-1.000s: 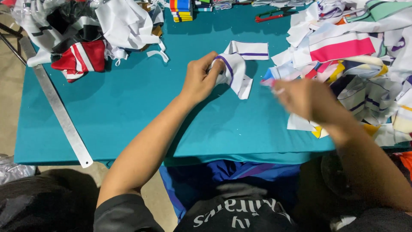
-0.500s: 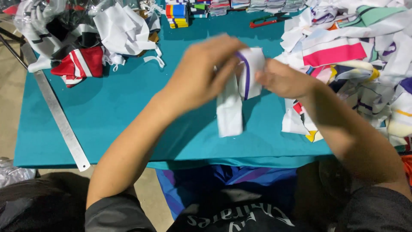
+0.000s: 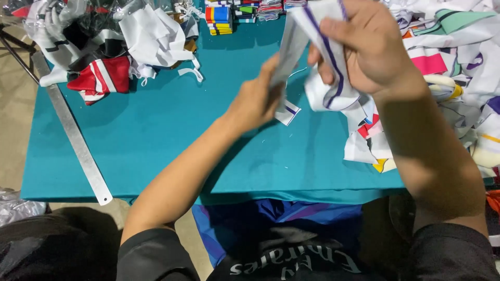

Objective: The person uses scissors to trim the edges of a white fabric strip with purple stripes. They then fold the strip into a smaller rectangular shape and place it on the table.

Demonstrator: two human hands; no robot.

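Both hands hold one white fabric strip with a purple stripe (image 3: pixel 317 31), lifted above the teal table (image 3: pixel 172 140). My right hand (image 3: pixel 370 47) grips its upper, bunched part near the top of the view. My left hand (image 3: pixel 258 101) pinches the strip's lower edge, a little lower and to the left. A small white scrap with a purple line (image 3: pixel 288 112) lies on the table just under my left hand.
A heap of white and coloured fabric pieces (image 3: pixel 453 78) covers the table's right side. Another pile with a red and white piece (image 3: pixel 101 75) lies at the back left. A long metal ruler (image 3: pixel 75 138) runs along the left edge. Stacks of coloured trims (image 3: pixel 219 18) stand at the back.
Both hands have raised the white purple-striped strip higher and closer to the camera. My right hand now grips its top, and my left hand has slid down to its lower edge.
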